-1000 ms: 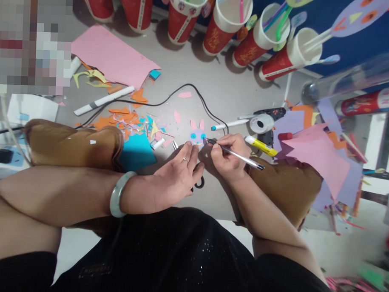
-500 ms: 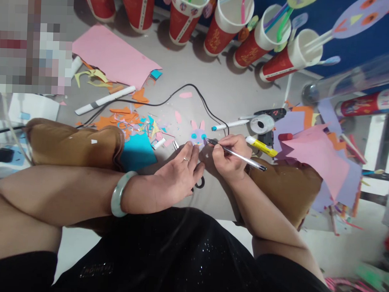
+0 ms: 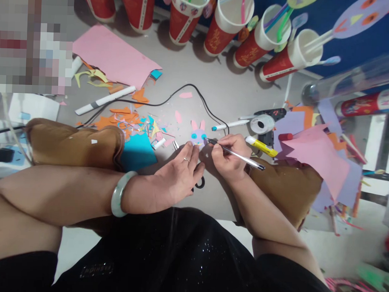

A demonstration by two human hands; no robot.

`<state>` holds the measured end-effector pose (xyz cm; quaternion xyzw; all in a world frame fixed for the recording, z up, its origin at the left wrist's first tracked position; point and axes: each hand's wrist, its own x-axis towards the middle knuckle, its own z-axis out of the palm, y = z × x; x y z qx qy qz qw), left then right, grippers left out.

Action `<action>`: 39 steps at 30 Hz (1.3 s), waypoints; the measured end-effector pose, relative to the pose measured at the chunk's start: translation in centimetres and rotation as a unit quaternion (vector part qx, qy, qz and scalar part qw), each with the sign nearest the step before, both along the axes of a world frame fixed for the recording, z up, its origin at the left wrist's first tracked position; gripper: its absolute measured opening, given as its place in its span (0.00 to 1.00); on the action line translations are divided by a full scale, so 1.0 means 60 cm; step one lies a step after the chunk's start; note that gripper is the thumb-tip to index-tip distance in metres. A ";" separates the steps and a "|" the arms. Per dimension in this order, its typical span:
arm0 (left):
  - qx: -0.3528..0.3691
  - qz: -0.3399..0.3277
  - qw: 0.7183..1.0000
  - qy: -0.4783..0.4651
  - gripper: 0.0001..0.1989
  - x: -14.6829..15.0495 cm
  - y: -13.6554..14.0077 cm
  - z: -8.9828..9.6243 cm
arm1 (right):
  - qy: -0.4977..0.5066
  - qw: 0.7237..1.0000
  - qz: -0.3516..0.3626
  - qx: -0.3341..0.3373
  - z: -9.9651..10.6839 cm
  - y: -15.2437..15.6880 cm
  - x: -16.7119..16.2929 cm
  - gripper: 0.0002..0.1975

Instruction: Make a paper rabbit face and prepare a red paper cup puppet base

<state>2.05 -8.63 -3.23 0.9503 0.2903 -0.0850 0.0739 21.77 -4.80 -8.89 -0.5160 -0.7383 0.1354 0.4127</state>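
Right hand point(image 3: 228, 158) has its fingers closed around a pen point(image 3: 246, 159), tip at the blue eye point(image 3: 204, 137) of a paper rabbit face point(image 3: 199, 134) on the counter point(image 3: 191, 65); left hand point(image 3: 176, 177) lies flat, gripping nothing, fingertips at the lower edge: steady pressure there, light short strokes would suit

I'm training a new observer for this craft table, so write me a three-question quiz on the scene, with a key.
1. Open: What does the right hand hold?
2. True or false: The flat turquoise paper sheet lies to the picture's right of the small purple paper face with pink ears.
3. Fill in: The pale green, rounded bangle circles the person's ____ wrist.

Key:
1. A slim silver-and-black pen, its tip at the face's round blue eye on the picture's right.
2. False; it lies to the left.
3. Left.
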 end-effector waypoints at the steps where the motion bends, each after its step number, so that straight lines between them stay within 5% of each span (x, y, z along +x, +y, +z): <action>1: -0.002 0.000 1.000 0.002 0.42 0.000 0.001 0.001 | 0.001 1.000 -0.001 -0.001 0.000 0.000 0.000 0.06; 39: 0.049 0.006 0.999 -0.010 0.43 -0.004 -0.012 -0.009 | 0.014 1.000 0.001 0.005 0.001 -0.002 0.006 0.05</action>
